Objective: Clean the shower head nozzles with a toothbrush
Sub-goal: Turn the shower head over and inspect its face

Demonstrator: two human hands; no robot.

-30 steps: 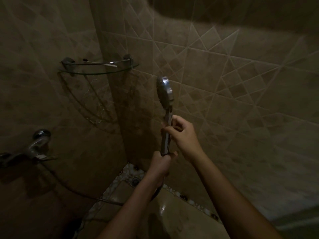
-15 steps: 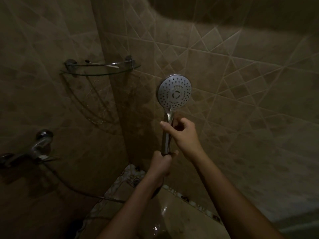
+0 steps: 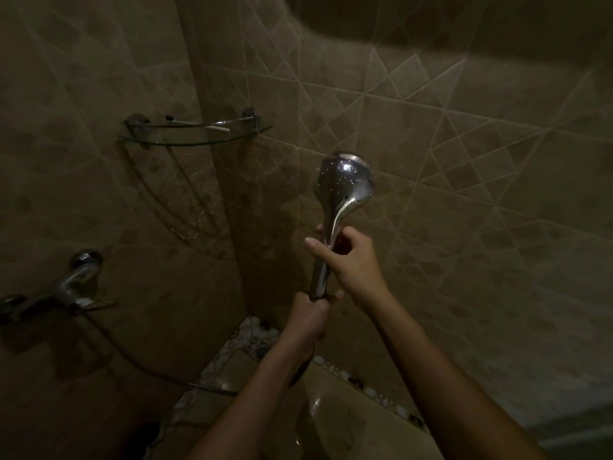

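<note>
– Both fists closed on the shower head (image 3: pixel 343 185) handle: left hand (image 3: pixel 308 322) low, right hand (image 3: pixel 353 260) above. Nozzles face away.

– Toothbrush (image 3: pixel 199 125) lies on the shelf (image 3: pixel 258 129) at ten o'clock. The wet chrome might slip if one hand reaches.

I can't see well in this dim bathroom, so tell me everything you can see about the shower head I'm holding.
The shower head is shiny chrome-looking metal, a rounded bulb tapering into a long straight handle. It is held roughly upright near the tiled corner, with its smooth, droplet-speckled back toward the camera, so the nozzle face is hidden. The right hand wraps the upper handle just below the bulb, and the left hand grips the handle's bottom end. A dark hose seems to run from there, though the joint is hidden.
</note>
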